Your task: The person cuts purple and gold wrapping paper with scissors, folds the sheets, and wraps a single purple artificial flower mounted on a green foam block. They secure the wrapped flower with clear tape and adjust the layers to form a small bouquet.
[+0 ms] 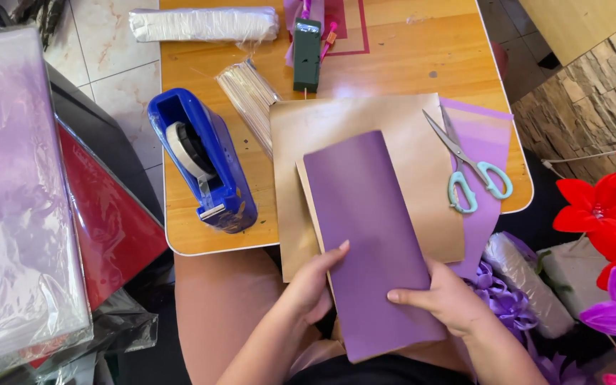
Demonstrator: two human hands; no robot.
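Purple folded paper (372, 242) is gripped at its near end by the left hand (315, 285) and right hand (443, 299), fingers closed on its edges, over the tan sheet (365, 128). Folding appears done; scissors (468, 167) right of it and the tape dispenser (201, 160) to its left lie untouched.

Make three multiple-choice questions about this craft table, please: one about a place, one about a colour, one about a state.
1. Where do the scissors lie?
A. on the tape dispenser
B. on the paper sheets at the right part of the table
C. on the floor

2. Which colour is the tape dispenser?
A. blue
B. green
C. yellow

3. How is the purple sheet held?
A. by the left hand only
B. by no hand
C. by both hands

Answers:
1 B, the scissors rest across the tan and light purple paper near the right edge of the table.
2 A, its body is plainly blue.
3 C, the left hand grips its left edge and the right hand its right edge.
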